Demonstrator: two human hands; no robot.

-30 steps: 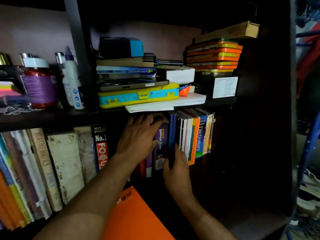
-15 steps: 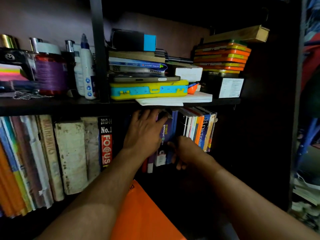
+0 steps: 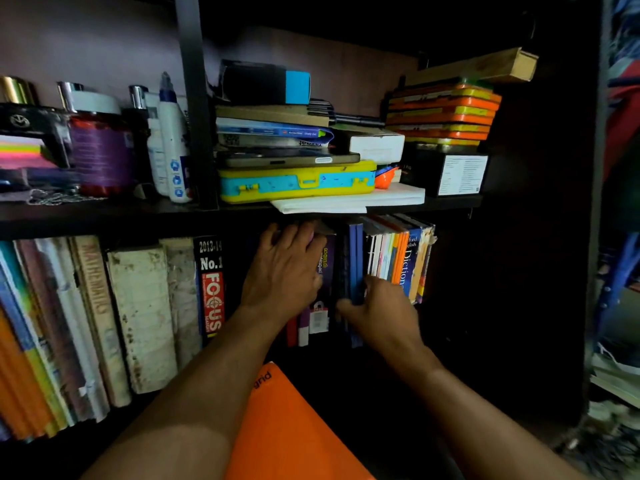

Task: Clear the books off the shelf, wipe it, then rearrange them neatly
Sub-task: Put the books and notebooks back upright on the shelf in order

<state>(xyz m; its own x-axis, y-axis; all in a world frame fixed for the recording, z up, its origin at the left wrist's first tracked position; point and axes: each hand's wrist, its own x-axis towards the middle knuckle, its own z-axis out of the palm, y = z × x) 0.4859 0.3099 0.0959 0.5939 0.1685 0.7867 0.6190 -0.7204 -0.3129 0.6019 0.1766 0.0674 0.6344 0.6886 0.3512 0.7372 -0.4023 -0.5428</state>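
On the lower shelf, centre of view, upright books (image 3: 349, 271) stand spines out under the shelf board (image 3: 104, 216). Left hand (image 3: 284, 268) lies flat over the purple-spined books (image 3: 327, 271), fingers straight, tips reaching up to their top edges under the board. Right hand (image 3: 377, 306) at 3 o'clock of the left, fingers curled round the blue book (image 3: 355, 258), gripping its lower spine. Dictionary (image 3: 405, 268) and thin books stand just beside, at 3 o'clock of the blue one. At 9 o'clock of the left hand: black FOCUS book (image 3: 211, 285), then worn pale volumes (image 3: 142, 317), a Mathematics spine (image 3: 93, 285). At 12 o'clock, on the board: yellow-blue case (image 3: 298, 183) over white papers (image 3: 349, 202). At 6 o'clock, an orange folder (image 3: 287, 431) between the forearms.
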